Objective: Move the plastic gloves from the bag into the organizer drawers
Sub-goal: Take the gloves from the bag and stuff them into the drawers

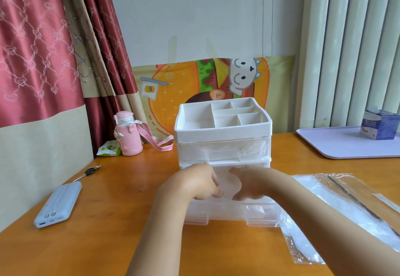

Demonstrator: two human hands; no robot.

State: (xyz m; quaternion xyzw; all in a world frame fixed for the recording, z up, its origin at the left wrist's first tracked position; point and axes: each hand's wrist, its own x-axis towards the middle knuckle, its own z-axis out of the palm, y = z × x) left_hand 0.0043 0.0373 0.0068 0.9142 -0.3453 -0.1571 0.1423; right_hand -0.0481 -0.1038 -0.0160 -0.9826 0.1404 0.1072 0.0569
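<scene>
On the wooden desk [129,189] in front of me stands the organizer [223,128]: a white divided tray on top and two clear drawers under it. The upper drawer [223,151] is closed, with crinkled clear film showing behind its front. The lower drawer [231,214] is pulled out toward me.

Both forearms reach in from the bottom edge, and the hands meet over the open lower drawer, near each other but apart. My left hand [199,182] is knuckles-up, with the fingers curled down and in. My right hand [249,184] makes a C, thumb up and fingers bent below. Something pale and see-through sits between them, but it's too faint, so I can't tell whether either hand grips anything.

The bag [337,183] lies flat on the desk just right of the organizer, partly under my right forearm. It's clear plastic with a dark strip across it. The plastic gloves [344,200] show inside as a whitish layer.

Writing:
- The pink water bottle [127,135], back left, has a label on its neck and lettering on its strap [158,140]. Both are too small to read.
- The blue box [379,125] on the lilac tray [346,146], far right, has print I can't read.
- The poster [207,85] behind the organizer shows a cartoon burger and a cat. I can't make out any text on it.

Left side of the desk: a pale blue power bank [58,204], a key [88,173] and a green packet [109,149] beside the bottle.
</scene>
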